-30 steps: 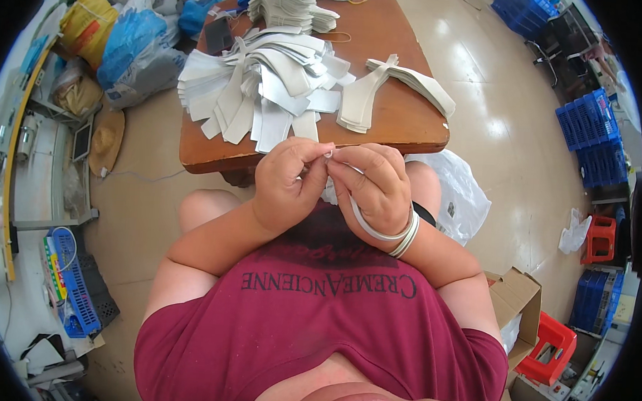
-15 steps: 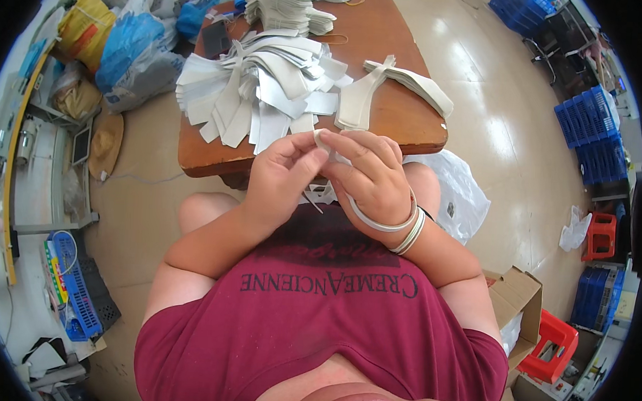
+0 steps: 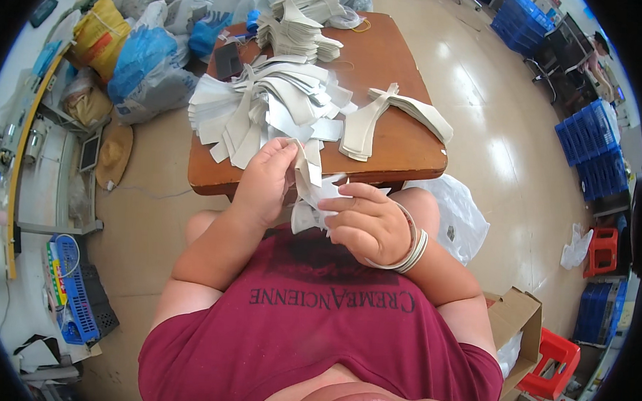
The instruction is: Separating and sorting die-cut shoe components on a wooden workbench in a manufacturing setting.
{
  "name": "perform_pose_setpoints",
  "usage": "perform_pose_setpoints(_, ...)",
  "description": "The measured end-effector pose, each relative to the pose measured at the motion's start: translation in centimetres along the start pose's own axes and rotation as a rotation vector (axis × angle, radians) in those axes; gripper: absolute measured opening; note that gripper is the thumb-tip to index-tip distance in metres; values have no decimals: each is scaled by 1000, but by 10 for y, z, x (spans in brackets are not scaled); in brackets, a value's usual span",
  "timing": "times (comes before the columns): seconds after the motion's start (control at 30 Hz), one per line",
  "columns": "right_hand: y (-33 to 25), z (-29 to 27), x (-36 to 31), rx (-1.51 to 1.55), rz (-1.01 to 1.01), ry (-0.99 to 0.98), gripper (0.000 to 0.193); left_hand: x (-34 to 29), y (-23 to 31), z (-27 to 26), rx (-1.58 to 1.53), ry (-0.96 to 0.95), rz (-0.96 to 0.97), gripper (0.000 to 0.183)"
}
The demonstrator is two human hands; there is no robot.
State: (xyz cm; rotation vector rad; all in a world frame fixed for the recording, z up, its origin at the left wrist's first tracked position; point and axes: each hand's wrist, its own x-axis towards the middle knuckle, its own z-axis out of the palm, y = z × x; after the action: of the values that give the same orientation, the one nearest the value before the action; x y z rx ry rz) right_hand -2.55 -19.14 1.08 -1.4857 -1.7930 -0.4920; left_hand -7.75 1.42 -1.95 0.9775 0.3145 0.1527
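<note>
My left hand [image 3: 266,178] pinches the upper end of a pale grey cut piece [image 3: 309,173] just off the near edge of the brown wooden table [image 3: 402,143]. My right hand [image 3: 366,222], with pale bangles on the wrist, grips a bunch of the same grey pieces [image 3: 313,213] lower down, over my lap. A big fanned heap of grey cut pieces [image 3: 268,105] lies on the table right beyond my left hand. A smaller curved stack [image 3: 382,117] lies to the right of it, and taller stacks [image 3: 296,27] stand at the far end.
Filled blue, yellow and clear bags [image 3: 137,56] crowd the floor left of the table. A white plastic bag [image 3: 453,210] lies by my right knee. An open cardboard box [image 3: 512,331] and red stool [image 3: 554,361] stand at lower right. Blue crates [image 3: 589,137] line the right side.
My hands have drawn apart: the left one lifted toward the table edge with a piece, the right one dropped lower toward my lap with the bunch.
</note>
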Motion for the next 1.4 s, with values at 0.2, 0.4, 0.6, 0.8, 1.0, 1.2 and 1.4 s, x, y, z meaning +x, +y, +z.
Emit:
perform_pose_setpoints(0.2, 4, -8, -10, 171, 61, -194, 20, 24, 25, -27, -165, 135, 211, 18)
perform_pose_setpoints(0.4, 8, -50, -76, 19, 555, -360, 11, 23, 84, -60, -188, 373, 529, 13)
perform_pose_setpoints(0.6, -3, -133, -191, -561, 1370, -747, 7, -10, 125, -61, 214, 294, 567, 18)
perform_pose_setpoints(0.8, 4, -124, -151, 9, 875, 18, 21, -14, 90, 12, 525, -85, 218, 22)
perform_pose_setpoints(1.0, 43, -21, -102, 983, 784, 580, 31, 2, 67, 74, 366, -404, 47, 30)
perform_pose_setpoints(1.2, 40, 0, -108, 1333, 1134, 694, 32, 27, 43, 89, 296, -488, -109, 27)
perform_pose_setpoints(1.4, 45, -37, -154, 875, 1396, 640, 30, 70, 25, 61, 332, -477, -342, 56)
